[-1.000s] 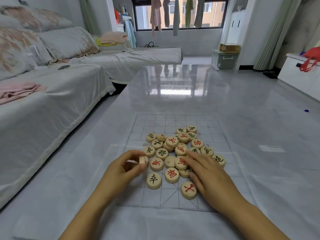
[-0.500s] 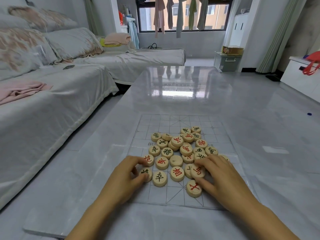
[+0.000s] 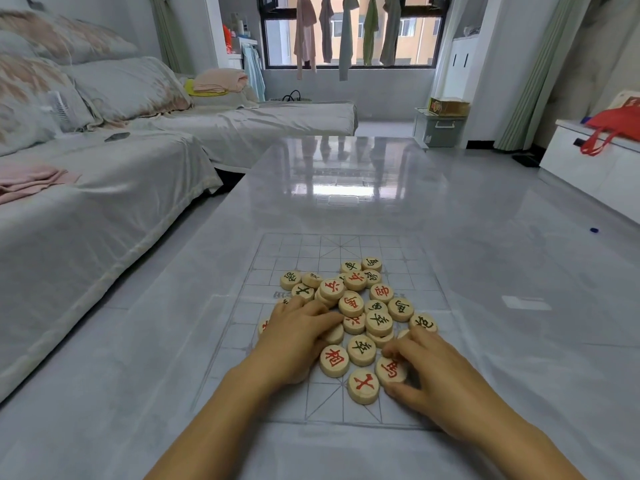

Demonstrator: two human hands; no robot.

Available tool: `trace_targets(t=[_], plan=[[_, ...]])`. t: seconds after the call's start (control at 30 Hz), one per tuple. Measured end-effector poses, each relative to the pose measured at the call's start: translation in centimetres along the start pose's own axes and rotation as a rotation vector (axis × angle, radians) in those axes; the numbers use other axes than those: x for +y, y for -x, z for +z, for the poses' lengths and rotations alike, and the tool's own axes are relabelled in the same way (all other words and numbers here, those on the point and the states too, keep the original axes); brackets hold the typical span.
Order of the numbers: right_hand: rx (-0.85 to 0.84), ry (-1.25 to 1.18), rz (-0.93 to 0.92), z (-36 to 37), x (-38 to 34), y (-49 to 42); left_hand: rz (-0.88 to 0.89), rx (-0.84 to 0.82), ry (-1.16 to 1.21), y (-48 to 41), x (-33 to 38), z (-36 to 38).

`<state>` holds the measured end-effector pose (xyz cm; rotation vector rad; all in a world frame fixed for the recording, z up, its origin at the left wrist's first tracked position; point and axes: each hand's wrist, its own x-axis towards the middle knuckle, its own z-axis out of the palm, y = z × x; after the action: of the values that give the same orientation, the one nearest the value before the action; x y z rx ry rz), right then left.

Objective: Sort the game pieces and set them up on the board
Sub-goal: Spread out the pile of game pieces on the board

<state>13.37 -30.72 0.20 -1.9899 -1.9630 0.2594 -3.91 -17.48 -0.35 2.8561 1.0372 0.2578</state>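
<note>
The right hand (image 3: 440,375) is pinching a red-marked disc (image 3: 390,370) between thumb and curled fingers at the near right edge of the pile (image 3: 351,304). The left hand (image 3: 294,341) is lying palm-down over the pile's near left side, hiding whether it is gripping anything. The pile, smooth round pale-wood discs inked red or black, is sitting partly stacked on the thin gridded board (image 3: 325,407), whose bare rows are lying just nearer than the pile, probably closest to the right hand.

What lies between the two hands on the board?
A red-lettered piece and a black-lettered piece lie between the left hand and the right hand, in the head view.
</note>
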Motion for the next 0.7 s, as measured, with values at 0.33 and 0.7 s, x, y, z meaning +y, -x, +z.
trace_targets(t=[0.33,0.7], plan=[[0.257,-0.069,0.165,-0.7,2.0,-0.9,-0.289,0.166,1.104,4.4,-3.0,-2.4],[0.076,-0.076,0.26,-1.2,2.6,-1.0,-0.459,0.074,0.658,8.3,-5.3,-2.4]])
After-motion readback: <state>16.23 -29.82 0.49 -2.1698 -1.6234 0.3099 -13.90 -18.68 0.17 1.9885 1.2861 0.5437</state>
